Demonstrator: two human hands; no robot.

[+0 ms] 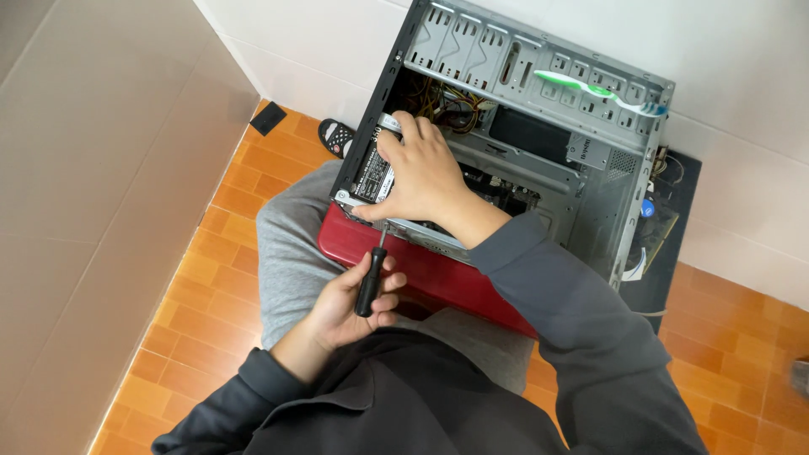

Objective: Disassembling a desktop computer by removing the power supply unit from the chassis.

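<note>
An open grey metal computer case lies on its side on a red stool in front of my knees. My right hand reaches across into the case and grips a hard drive with a black-and-white label at the case's near left corner. My left hand is closed around the black handle of a small screwdriver. Its thin shaft points up at the case's lower edge, just under my right thumb. Yellow and black cables show inside the case behind my right hand.
A green and white toothbrush lies on the case's top frame. A circuit board sits on a dark mat to the right of the case. A black sandal and a small black square lie on the orange tiled floor near the white wall.
</note>
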